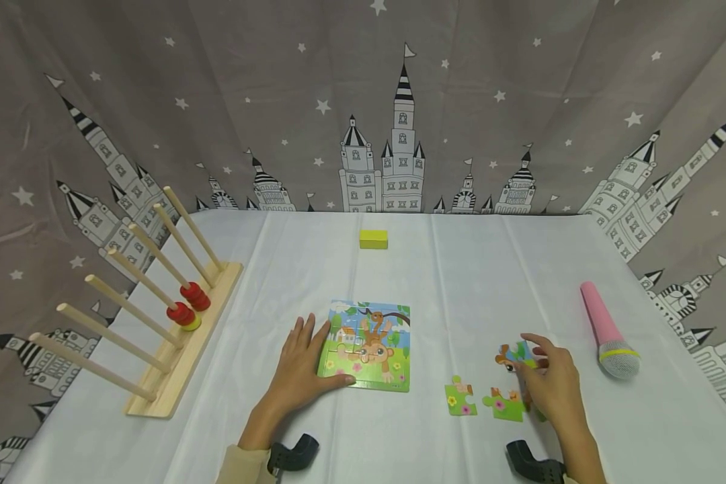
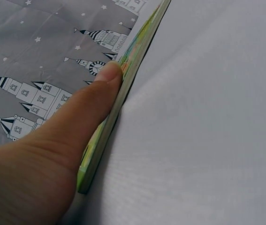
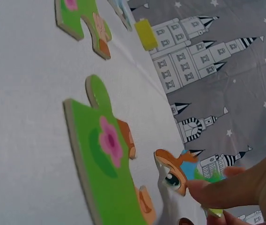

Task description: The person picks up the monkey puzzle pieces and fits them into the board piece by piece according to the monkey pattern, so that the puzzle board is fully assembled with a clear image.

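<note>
Head view: the right grip (image 1: 553, 384) pinches an eye-printed piece (image 1: 506, 356) of a puzzle, well to the right of the monkey puzzle board (image 1: 372, 344); the right wrist view shows that piece tilted. Caught near its edge, it could twist or drop if the pinch loosens. A piece with 1 pink flower (image 1: 508, 409) lies just beside this hand, so a low sideways sweep might drag it into the 2-flower piece (image 1: 459, 402). The left grip (image 1: 302, 366) is relaxed and grasps nothing, its thumb resting on the board's near-left corner; uneven pressure there might skid the board across the cloth-covered bench (image 1: 472, 269). Swinging wide rightward could send the microphone (image 1: 601, 323) rolling.
</note>
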A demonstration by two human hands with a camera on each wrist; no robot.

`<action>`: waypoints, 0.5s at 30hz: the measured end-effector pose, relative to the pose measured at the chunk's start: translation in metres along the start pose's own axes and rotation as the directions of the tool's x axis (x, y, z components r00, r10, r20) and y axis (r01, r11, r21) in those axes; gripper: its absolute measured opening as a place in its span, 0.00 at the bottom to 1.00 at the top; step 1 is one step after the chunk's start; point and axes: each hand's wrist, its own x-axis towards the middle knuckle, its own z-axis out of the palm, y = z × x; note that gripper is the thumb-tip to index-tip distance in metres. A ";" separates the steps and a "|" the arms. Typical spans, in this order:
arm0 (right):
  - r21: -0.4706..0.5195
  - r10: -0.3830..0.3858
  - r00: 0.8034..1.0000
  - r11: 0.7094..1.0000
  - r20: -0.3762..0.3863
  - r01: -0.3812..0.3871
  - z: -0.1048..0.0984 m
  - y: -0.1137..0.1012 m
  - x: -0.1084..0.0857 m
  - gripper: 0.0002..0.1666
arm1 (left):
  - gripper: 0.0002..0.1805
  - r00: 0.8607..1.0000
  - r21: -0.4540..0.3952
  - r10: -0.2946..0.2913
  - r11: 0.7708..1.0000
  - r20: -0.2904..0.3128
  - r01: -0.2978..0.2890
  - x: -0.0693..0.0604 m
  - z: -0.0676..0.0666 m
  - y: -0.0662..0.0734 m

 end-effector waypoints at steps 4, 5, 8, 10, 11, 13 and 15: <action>0.024 -0.019 1.000 1.000 -0.006 0.020 0.000 -0.003 -0.002 0.25 | 0.58 1.000 -0.001 -0.004 1.000 0.003 0.004 0.000 0.000 0.000; 0.026 -0.031 0.999 0.999 -0.010 0.031 0.000 -0.003 -0.002 0.24 | 0.58 1.000 -0.002 -0.006 1.000 0.004 0.006 0.000 0.000 0.000; 0.029 -0.083 0.995 0.996 -0.047 0.085 0.000 -0.005 -0.003 0.19 | 0.58 1.000 -0.005 -0.010 1.000 0.007 0.010 0.000 -0.001 0.000; 0.024 -0.121 0.990 0.992 -0.067 0.123 0.001 -0.006 -0.004 0.16 | 0.58 1.000 -0.007 -0.010 1.000 0.006 0.010 0.000 -0.001 0.000; 0.025 -0.133 0.988 0.990 -0.074 0.135 0.001 -0.007 -0.004 0.16 | 0.58 1.000 -0.007 -0.010 1.000 0.006 0.010 0.000 -0.001 0.000; 0.030 -0.163 0.982 0.986 -0.096 0.166 0.002 -0.009 -0.005 0.16 | 0.57 1.000 -0.006 -0.009 1.000 0.004 0.009 0.000 -0.001 0.001; 0.034 -0.189 0.976 0.980 -0.105 0.194 0.004 -0.011 -0.006 0.16 | 0.57 1.000 -0.006 -0.008 1.000 0.003 0.008 0.000 -0.001 0.001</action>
